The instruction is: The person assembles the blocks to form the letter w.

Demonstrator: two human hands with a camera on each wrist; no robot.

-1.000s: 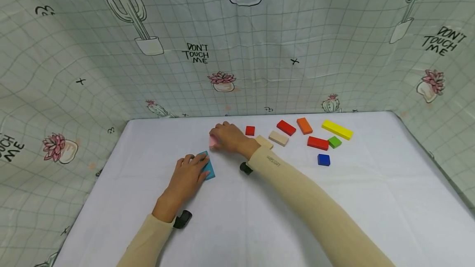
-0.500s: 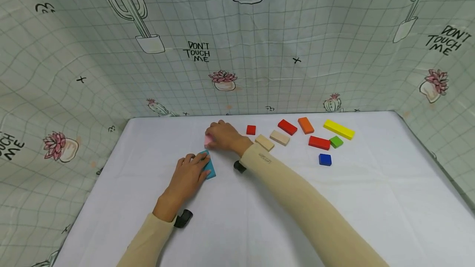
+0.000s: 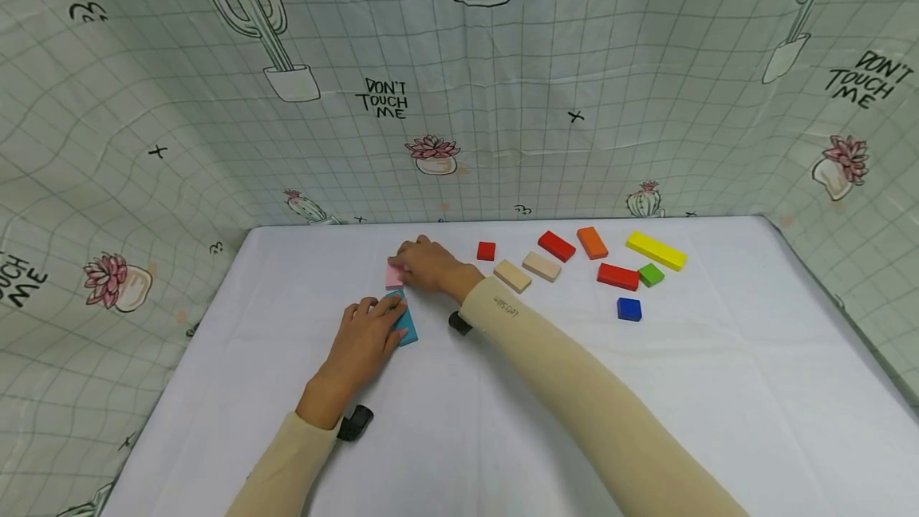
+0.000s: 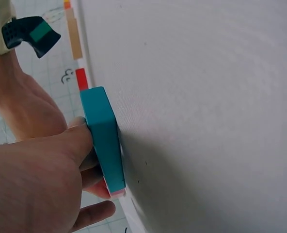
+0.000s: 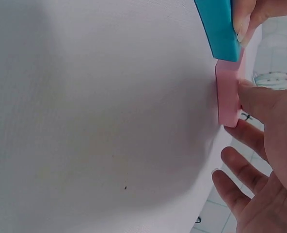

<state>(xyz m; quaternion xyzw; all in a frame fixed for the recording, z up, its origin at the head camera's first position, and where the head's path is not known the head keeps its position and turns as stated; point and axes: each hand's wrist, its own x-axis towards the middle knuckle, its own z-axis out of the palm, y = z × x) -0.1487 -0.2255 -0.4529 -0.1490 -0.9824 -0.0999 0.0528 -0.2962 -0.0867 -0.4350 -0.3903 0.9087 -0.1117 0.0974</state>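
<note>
My left hand (image 3: 361, 341) holds a flat teal block (image 3: 406, 327) on the white table, thumb along its near side and fingers over its far end. That block (image 4: 103, 138) looms large in the left wrist view. Just beyond it, my right hand (image 3: 429, 264) pinches a pink block (image 3: 394, 278) between thumb and index finger, its other fingers extended in the right wrist view. There the pink block (image 5: 228, 94) meets the end of the teal block (image 5: 221, 30), or nearly so; whether they touch I cannot tell.
Right of my hands lie two beige blocks (image 3: 512, 276), a small red square (image 3: 486, 251), red blocks (image 3: 556, 246), an orange block (image 3: 592, 242), a yellow bar (image 3: 656, 251), a green block (image 3: 651, 274) and a blue block (image 3: 629, 309). A patterned cloth (image 3: 502, 62) hangs behind the table.
My right hand has slid left with the pink block, bringing it to the far end of the teal block. The left hand and its block have stayed put.
</note>
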